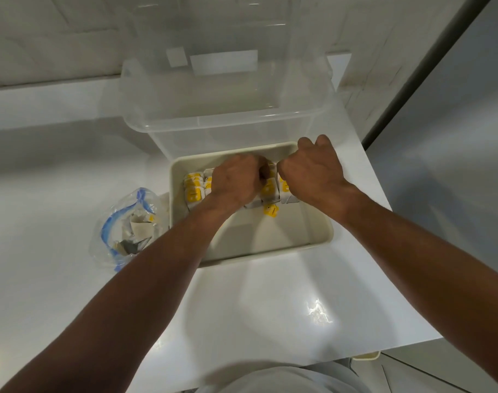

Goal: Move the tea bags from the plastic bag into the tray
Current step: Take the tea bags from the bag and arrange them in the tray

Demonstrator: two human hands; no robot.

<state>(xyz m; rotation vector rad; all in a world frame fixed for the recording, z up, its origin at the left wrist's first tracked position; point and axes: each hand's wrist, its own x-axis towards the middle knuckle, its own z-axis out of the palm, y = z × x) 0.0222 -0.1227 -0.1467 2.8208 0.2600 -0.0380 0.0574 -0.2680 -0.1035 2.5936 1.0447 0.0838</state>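
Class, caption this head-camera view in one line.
Left hand and right hand grip tea bags in the tray, plastic bag beside it.

the tray (321, 236) sat on the counter (256, 302) before us, near the counter's right edge. close behind the tray stood a storage bin (219, 120). just left of the tray lay the plastic bag (129, 228), with a few packets in it. in the tray, the tea bags (194, 191) stood in rows along the far wall, and one loose tea bag (271, 210) lay just before them. our left hand (233, 180) was over the middle of the rows, our right hand (313, 171) over their right end.
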